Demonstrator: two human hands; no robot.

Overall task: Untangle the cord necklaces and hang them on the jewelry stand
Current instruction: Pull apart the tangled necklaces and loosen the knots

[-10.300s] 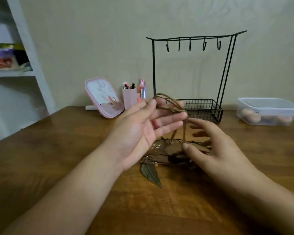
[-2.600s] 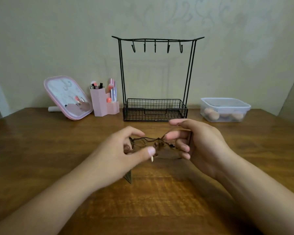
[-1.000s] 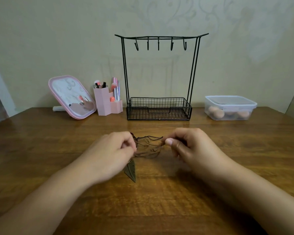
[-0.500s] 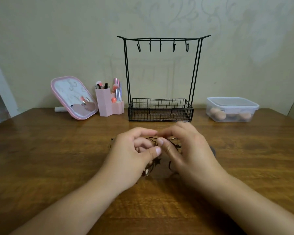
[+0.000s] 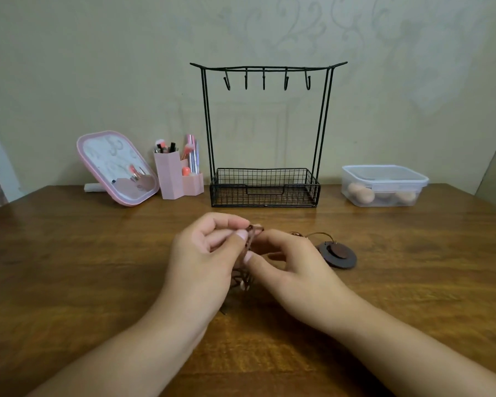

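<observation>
A pink mirror (image 5: 118, 167) and pink brush holder (image 5: 174, 179) stand at the back left of the wooden surface (image 5: 69, 267). The left hand (image 5: 204, 262) and right hand (image 5: 287, 267) both have their grip pinched on the tangled cords (image 5: 248, 245), held just above the surface in front of the black stand (image 5: 265, 133), whose hooks are bare. A round dark pendant (image 5: 337, 255) lies just right of the right hand; a lidded plastic box (image 5: 384, 184) sits far right.
</observation>
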